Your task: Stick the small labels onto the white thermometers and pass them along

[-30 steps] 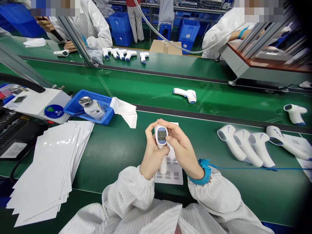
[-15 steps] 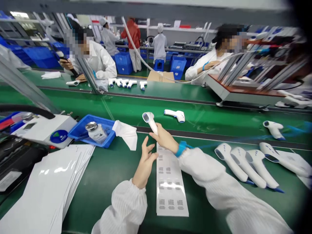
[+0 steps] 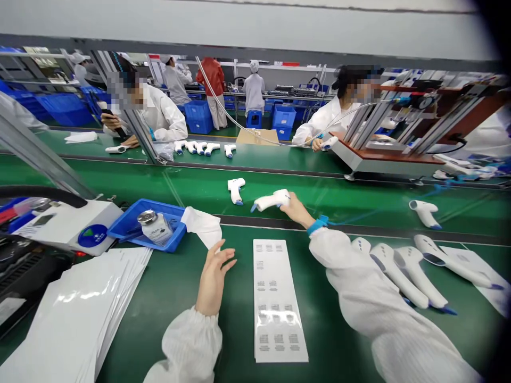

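Observation:
My right hand (image 3: 297, 209), wearing a blue wrist strap, reaches over the green conveyor belt with its fingers closed on the head end of a white infrared thermometer (image 3: 271, 200). The thermometer's blue-tipped handle points left. Another white thermometer (image 3: 236, 190) lies on the belt to its left. My left hand (image 3: 213, 276) is open and holds nothing, its fingers apart, just below a white cloth (image 3: 203, 226). Between my forearms a long sheet of printed labels (image 3: 279, 324) lies flat on the green bench, some label places bare.
Several thermometers (image 3: 403, 274) lie by my right forearm; another (image 3: 425, 213) is on the belt. At left are a blue tray (image 3: 115, 231) holding a bottle (image 3: 155, 226), stacked white sheets (image 3: 80, 308) and a white device (image 3: 72, 223). Co-workers sit across the belt.
The thermometer my right hand held now lies on the belt. My right hand has moved right and taken hold of the other one there. My left hand has drawn left, away from the labels.

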`<state>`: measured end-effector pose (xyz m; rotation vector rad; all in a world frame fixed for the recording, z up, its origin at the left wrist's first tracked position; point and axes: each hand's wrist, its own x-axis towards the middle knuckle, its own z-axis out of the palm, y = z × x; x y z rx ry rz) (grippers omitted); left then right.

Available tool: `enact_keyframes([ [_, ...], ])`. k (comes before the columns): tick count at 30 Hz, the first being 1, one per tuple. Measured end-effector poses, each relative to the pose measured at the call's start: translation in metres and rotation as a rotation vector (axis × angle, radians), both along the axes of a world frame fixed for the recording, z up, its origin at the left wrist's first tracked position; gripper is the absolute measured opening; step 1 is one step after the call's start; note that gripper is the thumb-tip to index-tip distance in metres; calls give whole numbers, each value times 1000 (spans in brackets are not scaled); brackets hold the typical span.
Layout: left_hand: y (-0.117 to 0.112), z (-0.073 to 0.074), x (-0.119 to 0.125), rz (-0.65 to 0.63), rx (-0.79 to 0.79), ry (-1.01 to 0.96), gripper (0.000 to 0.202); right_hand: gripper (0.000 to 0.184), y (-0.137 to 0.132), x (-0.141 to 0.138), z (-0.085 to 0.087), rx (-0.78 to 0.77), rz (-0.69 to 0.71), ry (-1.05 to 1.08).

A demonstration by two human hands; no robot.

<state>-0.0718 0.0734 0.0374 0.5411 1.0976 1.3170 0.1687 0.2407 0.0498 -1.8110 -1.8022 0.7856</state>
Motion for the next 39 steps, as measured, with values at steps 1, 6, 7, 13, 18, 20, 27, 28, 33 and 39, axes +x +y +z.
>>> enact_keyframes([
  [1,4,3,3,-46,-2,-68,52,54,-15,-1,1,-9,98,43],
  [6,6,8,38,-504,-70,-259,87,58,-86,1,-10,23,652,253],
  [7,3,6,47,-496,-76,-223,91,50,-94,4,-17,58,613,251],
  [13,-12,-11,77,-279,-34,80,76,10,-104,19,-66,178,66,121],
  [18,2,-23,82,-267,24,154,70,11,-102,12,-78,208,2,133],
  [20,7,-27,84,-254,47,178,69,12,-100,10,-80,217,-4,147],
  [27,8,-33,87,-278,62,192,68,12,-85,11,-86,219,22,170],
  [28,7,-33,87,-281,62,194,68,11,-83,11,-84,222,35,165],
  [33,6,-37,87,-272,80,274,67,9,-100,8,-70,322,145,72],
  [39,3,-41,87,-238,130,382,69,10,-149,10,-42,290,372,144],
])
